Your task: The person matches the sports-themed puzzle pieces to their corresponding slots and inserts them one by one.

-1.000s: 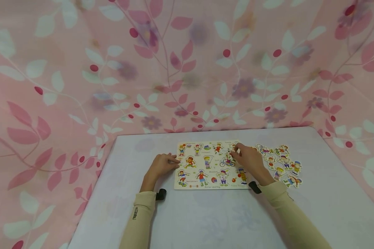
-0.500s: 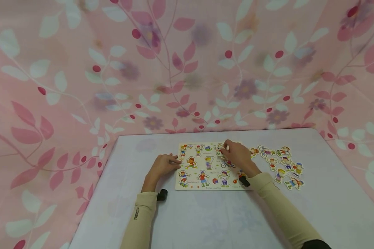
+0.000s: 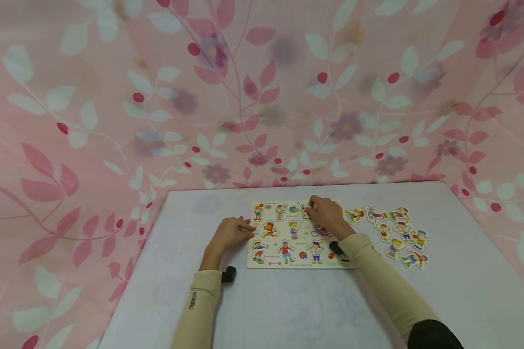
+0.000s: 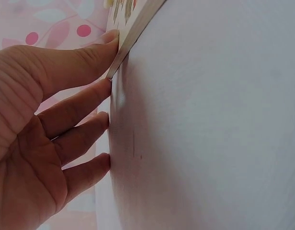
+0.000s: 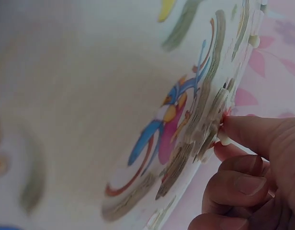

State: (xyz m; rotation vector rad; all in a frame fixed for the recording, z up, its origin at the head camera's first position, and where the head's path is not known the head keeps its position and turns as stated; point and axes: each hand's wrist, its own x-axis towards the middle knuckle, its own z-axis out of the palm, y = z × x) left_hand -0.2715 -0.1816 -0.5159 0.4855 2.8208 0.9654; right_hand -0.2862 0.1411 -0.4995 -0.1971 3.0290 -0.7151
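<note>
The puzzle board (image 3: 284,224) lies flat on the table, with cartoon sports figures across it. At its left edge my left hand (image 3: 229,232) steadies it: in the left wrist view the thumb (image 4: 85,62) lies against the board and the index fingertip touches its corner. My right hand (image 3: 328,213) is over the board's upper right part. Its thumb and index finger pinch a puzzle piece (image 3: 304,211) with a ball on it, close over the board. In the right wrist view the piece's edge (image 5: 212,127) shows at the fingertips; its picture is mostly hidden.
Right of the board several loose figure pieces lie in a cluster, among them a cyclist piece (image 3: 375,214) and a blue-and-orange piece (image 3: 415,259). A white cloth covers the table (image 3: 284,310). Behind it hangs a pink floral curtain (image 3: 253,97).
My right hand has moved left with the piece, from the board's upper right corner to the football figure's place, and has come down slightly. The left hand keeps its place at the board's edge.
</note>
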